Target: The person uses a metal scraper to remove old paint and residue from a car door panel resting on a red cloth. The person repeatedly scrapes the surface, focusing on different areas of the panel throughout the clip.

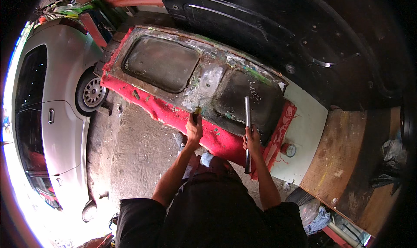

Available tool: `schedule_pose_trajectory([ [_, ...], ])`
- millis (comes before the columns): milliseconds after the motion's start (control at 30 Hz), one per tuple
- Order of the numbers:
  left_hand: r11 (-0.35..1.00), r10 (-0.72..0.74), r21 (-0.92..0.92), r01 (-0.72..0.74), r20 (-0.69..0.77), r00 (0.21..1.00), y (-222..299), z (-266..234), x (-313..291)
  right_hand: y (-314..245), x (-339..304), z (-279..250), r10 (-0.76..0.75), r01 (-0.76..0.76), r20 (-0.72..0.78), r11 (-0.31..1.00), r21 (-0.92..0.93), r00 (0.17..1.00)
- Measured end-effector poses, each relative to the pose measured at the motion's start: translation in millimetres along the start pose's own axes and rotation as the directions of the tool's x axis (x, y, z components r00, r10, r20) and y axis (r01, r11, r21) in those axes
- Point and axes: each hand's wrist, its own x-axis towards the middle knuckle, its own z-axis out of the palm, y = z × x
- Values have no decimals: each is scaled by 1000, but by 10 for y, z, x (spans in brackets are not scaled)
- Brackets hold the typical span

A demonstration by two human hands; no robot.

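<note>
A worn metal vehicle panel (pixel 210 76) with two recessed sections and flaking paint lies on a red cloth (pixel 160 110). My left hand (pixel 194 130) is closed around a small tool with a yellowish end (pixel 197 111), at the panel's near edge by the strip between the recesses. The tool's kind cannot be made out, since my fingers cover most of it. In my right hand (pixel 252 140) is a straight shiny metal bar (pixel 248 111) with a dark lower end, held upright over the panel's near right part. Paint flakes are scattered on panel and cloth.
A silver car (pixel 63 100) stands at the left on the concrete floor (pixel 130 161). Behind the panel rises a large dark vehicle body part (pixel 260 26). To the right are a pale board (pixel 306 122) bearing a round tin (pixel 288 150) and a wooden board (pixel 339 161).
</note>
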Motion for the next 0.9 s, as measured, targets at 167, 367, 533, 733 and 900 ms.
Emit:
schedule_pose_trajectory([
  [167, 987, 2, -133, 91, 575, 818, 113, 110, -357, 68, -37, -94, 50, -49, -11, 999, 3, 999],
  [367, 962, -181, -196, 191, 69, 981, -170, 241, -129, 54, -183, -111, 46, -48, 24, 993, 104, 999],
  [533, 972, -67, -182, 151, 400, 914, 186, 96, -221, 143, -162, -164, 76, -77, 18, 996, 51, 997],
  [733, 992, -60, -111, 56, -38, 997, 139, 187, 154, 133, -160, -123, 54, -56, 26, 996, 71, 998],
  [900, 992, 72, -118, -36, 316, 946, 69, 71, 247, 234, -71, -89, 96, -101, 53, 990, 100, 994],
])
